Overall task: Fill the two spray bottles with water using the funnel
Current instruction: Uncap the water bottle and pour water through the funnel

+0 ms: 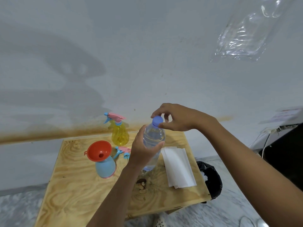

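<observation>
A clear water bottle (pixel 153 138) with a blue cap (pixel 157 120) is held above the plywood table (pixel 73 190). My left hand (pixel 141 149) grips the bottle's body. My right hand (pixel 173 117) pinches the cap from above. A blue spray bottle (pixel 105 167) stands at the left of the table with the orange funnel (pixel 99 150) seated in its neck. Its pink-and-blue spray head (pixel 123 151) lies on the table beside it. A yellow spray bottle (pixel 119 134) with its pink-and-blue trigger head on stands at the back by the wall.
A stack of white paper sheets (pixel 177 167) lies on the table's right side. A bin lined with a black bag (pixel 210 177) stands on the floor past the right edge. A dark stain (pixel 141 183) marks the table's middle. The wall is close behind.
</observation>
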Tool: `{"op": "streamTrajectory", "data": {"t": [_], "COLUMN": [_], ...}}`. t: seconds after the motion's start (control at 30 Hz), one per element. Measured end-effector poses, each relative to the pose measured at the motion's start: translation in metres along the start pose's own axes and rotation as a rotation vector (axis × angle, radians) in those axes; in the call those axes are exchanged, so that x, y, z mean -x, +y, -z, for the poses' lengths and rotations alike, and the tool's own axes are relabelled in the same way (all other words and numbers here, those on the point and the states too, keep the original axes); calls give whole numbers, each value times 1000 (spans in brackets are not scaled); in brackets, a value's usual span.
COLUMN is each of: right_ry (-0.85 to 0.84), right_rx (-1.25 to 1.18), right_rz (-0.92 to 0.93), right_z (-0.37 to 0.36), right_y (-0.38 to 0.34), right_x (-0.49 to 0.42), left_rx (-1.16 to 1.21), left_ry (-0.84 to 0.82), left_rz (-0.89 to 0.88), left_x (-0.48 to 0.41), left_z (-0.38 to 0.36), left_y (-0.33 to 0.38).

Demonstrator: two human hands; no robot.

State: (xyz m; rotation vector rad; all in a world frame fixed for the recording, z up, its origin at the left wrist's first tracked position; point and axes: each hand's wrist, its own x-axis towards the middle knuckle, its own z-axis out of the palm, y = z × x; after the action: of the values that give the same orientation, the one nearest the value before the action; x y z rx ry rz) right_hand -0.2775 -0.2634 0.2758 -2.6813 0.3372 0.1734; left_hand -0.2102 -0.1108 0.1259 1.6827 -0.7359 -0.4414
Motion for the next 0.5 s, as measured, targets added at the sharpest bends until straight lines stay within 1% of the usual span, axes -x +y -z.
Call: {"op": "streamTrajectory", "data": {"t": [0.07,0.2,0.27,0.33,0.43,0.5], "right_ry": [-17,62,149,275,458,545], "right_rx": [-30,-31,-61,-190,-389,-464], "right_rz": [18,1,44,71,44,-3], "right_z": [2,-8,-11,-10,-13,-31], "right_y": [-1,-3,-2,-1,5,12], "right_x": [2,-1,-2,1,16,31], "left_rx": [5,3,6,15,43,56], "left_ry": [-3,-3,-9,-15,-18,-20], "left_rz": [0,-2,-3,-5,4,-6], "left_x": [0,0,0,0,-1,-1], "left_z": [0,0,1,1,-1,0], "left_y": [0,1,1,0,-2,-2]}}
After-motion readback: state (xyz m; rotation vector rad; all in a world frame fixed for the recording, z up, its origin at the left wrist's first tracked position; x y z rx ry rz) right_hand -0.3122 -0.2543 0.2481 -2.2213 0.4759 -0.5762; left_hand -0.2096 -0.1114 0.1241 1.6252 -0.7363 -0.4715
